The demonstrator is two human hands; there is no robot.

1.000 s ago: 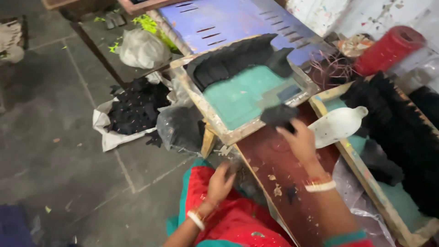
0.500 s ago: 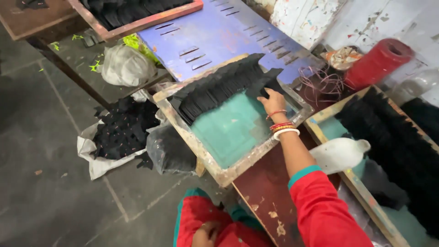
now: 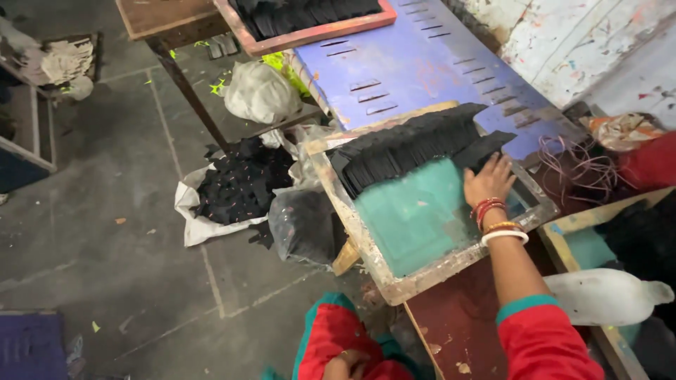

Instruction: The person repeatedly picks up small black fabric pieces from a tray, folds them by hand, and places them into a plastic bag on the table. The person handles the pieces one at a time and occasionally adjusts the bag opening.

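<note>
The right hand [image 3: 488,181] lies flat with fingers spread, grasping nothing, on thin black pieces [image 3: 412,149] stacked overlapping in the teal wooden tray [image 3: 394,285], which look light, soft and floppy, best pinched at 1 edge, while the left hand [image 3: 350,364] rests loosely curled, apparently empty.

The tray [image 3: 394,285] is rough wood, with a flat, dull green bottom. The black pieces [image 3: 408,148] stacked in it look soft and matt. The white bottle [image 3: 605,295] is smooth plastic. The bag [image 3: 304,225] on the floor is shiny, thin plastic.
</note>
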